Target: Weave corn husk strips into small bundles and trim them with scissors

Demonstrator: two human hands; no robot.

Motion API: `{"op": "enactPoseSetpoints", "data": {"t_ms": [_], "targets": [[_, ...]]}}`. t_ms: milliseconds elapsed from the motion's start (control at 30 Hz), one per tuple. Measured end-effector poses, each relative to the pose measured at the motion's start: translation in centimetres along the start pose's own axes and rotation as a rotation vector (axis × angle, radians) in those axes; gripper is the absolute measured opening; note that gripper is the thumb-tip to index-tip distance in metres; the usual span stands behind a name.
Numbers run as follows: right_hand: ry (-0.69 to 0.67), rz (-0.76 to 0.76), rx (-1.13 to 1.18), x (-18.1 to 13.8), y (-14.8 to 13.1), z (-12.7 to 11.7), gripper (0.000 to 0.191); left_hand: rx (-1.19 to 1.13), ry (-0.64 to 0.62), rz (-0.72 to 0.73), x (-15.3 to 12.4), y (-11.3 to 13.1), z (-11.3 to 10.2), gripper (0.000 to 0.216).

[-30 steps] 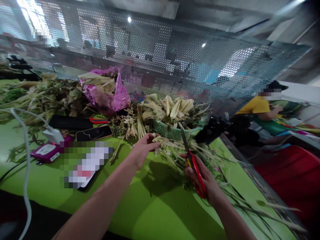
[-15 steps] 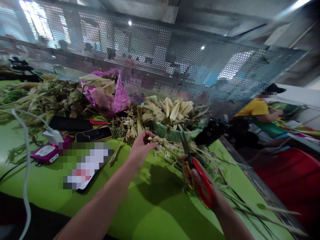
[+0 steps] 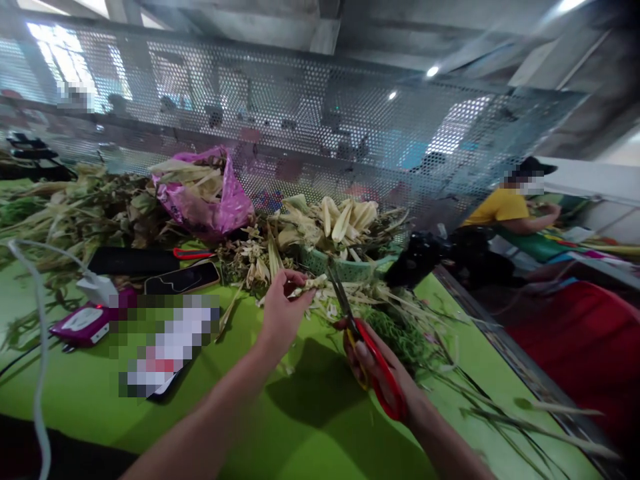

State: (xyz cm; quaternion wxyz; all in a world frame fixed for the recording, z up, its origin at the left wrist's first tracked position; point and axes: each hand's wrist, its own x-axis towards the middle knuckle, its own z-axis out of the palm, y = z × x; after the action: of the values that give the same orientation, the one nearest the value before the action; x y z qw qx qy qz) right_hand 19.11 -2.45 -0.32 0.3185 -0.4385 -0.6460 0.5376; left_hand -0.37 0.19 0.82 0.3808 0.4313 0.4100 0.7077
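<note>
My left hand [image 3: 281,313] is closed, thumb and fingers pinching a pale dried husk piece [image 3: 317,285] with stalks trailing to the right. In my right hand [image 3: 369,360] are scissors [image 3: 384,379] with red and yellow handles. Their blades point up and left, close to the right of the pinched piece and apart from my left fingers. Whether the blades touch any stalk I cannot tell. Just behind, a green basket [image 3: 345,268] holds dried corn husks [image 3: 343,223]. Small pale scraps lie on the green table [image 3: 240,413] under my hands.
On the left are a pink plastic bag [image 3: 233,200] of husks, a heap of dried leaves [image 3: 100,207], phones, a red-handled cutter [image 3: 193,254], a purple power box [image 3: 83,325] and a white cable [image 3: 37,373]. Long stalks [image 3: 550,433] lie right. Behind stands a perforated metal screen [image 3: 300,100]; a person in yellow sits beyond.
The scissors in my right hand have moved left, towards the piece in my left hand. My left hand keeps its pinch. The whole view has shifted slightly.
</note>
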Motion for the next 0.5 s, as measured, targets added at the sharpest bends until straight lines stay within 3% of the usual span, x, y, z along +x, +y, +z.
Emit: {"op": "enactPoseSetpoints", "data": {"t_ms": [267, 500], "targets": [[-0.045, 0.002, 0.061, -0.08, 0.42, 0.45, 0.051, 0.056, -0.010, -0.015, -0.68, -0.40, 0.81, 0.025], [-0.051, 0.007, 0.115, -0.24, 0.17, 0.63, 0.047, 0.124, -0.020, 0.056, -1.00, -0.61, 1.13, 0.021]]}}
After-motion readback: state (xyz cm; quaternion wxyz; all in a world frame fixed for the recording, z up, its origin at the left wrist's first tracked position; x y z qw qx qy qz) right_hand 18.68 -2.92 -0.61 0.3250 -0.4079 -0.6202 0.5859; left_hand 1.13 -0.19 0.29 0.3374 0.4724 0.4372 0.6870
